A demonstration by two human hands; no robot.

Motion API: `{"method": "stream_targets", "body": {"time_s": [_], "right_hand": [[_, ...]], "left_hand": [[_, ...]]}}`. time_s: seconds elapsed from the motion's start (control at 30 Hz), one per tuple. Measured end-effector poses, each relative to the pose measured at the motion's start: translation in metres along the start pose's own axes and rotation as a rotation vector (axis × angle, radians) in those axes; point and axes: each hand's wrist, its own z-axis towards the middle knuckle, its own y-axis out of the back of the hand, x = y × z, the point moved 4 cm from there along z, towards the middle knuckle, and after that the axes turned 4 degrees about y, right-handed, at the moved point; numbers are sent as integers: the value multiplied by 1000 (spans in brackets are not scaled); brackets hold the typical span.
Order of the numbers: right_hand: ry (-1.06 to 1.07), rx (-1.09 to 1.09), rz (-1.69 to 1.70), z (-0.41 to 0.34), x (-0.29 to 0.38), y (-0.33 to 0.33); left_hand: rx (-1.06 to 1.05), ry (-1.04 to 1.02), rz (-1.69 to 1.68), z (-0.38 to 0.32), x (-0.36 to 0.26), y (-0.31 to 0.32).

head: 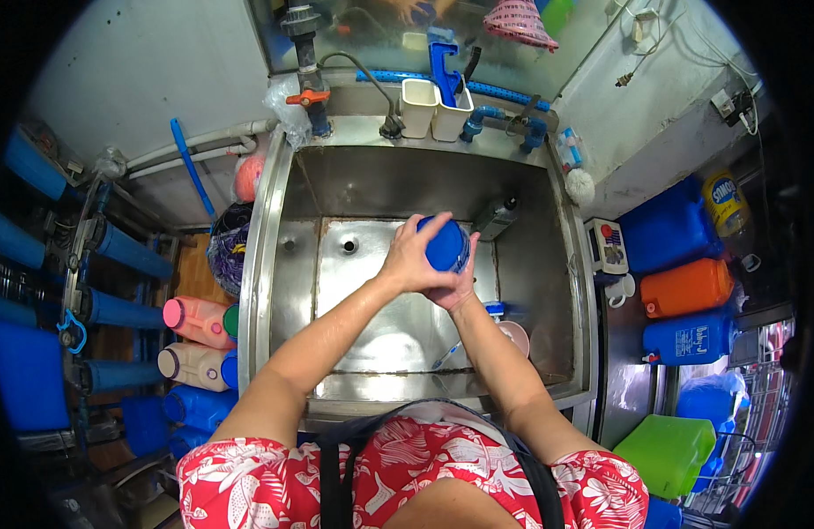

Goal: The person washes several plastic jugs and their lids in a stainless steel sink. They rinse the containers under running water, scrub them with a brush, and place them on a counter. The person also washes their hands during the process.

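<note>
Both hands are held over the stainless steel sink [393, 264]. Between them is a round blue lid [444, 246], which seems to top a jar or container mostly hidden by the fingers. My left hand [410, 258] reaches over the lid's near and far edges with thumb and fingers spread. From below and the right, my right hand [461, 284] supports the same item. A dark bottle with a black cap [497, 219] leans in the sink's back right corner. Near my right forearm lie a toothbrush-like brush [446, 356], a blue-and-white brush [494, 309] and a pink bowl [516, 337].
Two white plastic holders [419, 109], one with blue tools, stand on the back ledge beside blue pipes. A valve with an orange handle [307, 98] is at back left. Plastic jugs [198, 322] flank the left side; a white mug [619, 291] and more jugs [688, 287] are at right.
</note>
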Motion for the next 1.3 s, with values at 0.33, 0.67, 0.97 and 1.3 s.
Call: {"method": "stream_targets", "body": {"time_s": [0.33,0.67,0.97,1.3], "right_hand": [[43,278,-167,10,39,9],[233,-228,-624,40,73,-27],[150,-253,-705,57,92,-27],[70,-120,-547,37,83,-56]], "left_hand": [[-423,449,-1760,88,118,55],[-925,726,-1322,189,233,85],[-1092,497,399,151,115,122],[-545,518,510,202,161,205]]}}
